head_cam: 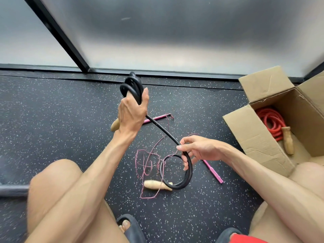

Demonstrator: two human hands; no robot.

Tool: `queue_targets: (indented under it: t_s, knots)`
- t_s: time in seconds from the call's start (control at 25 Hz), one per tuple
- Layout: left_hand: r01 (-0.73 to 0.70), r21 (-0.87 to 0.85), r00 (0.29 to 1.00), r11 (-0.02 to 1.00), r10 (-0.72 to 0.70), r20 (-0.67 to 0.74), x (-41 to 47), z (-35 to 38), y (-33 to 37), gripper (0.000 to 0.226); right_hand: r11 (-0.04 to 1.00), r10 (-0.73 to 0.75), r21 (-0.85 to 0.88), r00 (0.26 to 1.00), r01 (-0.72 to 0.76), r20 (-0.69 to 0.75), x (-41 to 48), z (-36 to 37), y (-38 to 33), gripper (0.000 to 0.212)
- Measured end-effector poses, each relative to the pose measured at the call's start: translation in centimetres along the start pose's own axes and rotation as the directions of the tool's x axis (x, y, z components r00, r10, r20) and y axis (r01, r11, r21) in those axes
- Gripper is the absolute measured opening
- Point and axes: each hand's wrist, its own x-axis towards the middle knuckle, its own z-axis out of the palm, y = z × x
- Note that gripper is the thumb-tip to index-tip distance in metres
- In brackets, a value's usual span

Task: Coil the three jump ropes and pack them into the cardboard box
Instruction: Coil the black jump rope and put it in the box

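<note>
- Left hand (131,112): fingers curled round the coiled part of the black jump rope (134,85), raised at 12 o'clock.
- Right hand (199,148): thumb and fingers pinch the same rope's loose run; its wooden handle (156,185) lies at 6 o'clock on the floor (70,120).
- Pink jump rope (213,171): uncoiled on the floor.
- Cardboard box (254,137): open, at 3 o'clock; red jump rope (270,120) coiled inside.

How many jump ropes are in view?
3. The red rope lies coiled in the cardboard box; the black rope is held by the left hand and right hand; the pink rope lies tangled on the floor.
</note>
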Motion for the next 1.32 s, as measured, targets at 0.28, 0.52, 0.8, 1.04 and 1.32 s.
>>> queue_targets:
  t_s: [0.28,0.52,0.8,1.04,1.32]
  knots:
    - [-0.016,0.287,0.996,0.958,0.041,-0.083,-0.1,0.8,-0.6,0.05,0.983,-0.043,-0.186,0.978,0.004,-0.203,0.0,0.6,0.9,0.031]
    - [0.081,0.411,0.995,0.908,-0.05,-0.088,0.7,0.4,-1.9,0.049,0.945,-0.114,-0.325,0.962,0.028,-0.249,0.2,1.5,2.1,0.023]
    - [-0.047,0.577,0.922,0.815,-0.187,0.339,-0.5,2.4,-3.4,0.065,0.477,-0.495,-0.879,0.825,-0.005,-0.273,-0.8,-1.1,0.9,0.03]
    - [-0.236,0.441,0.62,0.866,-0.216,0.755,-3.2,3.8,-4.1,0.057,0.377,-0.591,-0.925,0.759,-0.038,-0.272,-2.2,-2.3,0.1,0.031]
    - [0.042,0.302,0.388,0.952,-0.294,0.873,-4.0,3.4,-4.7,0.058,0.545,-0.558,-0.831,0.787,0.11,-0.262,-4.5,-1.0,-1.1,0.028]
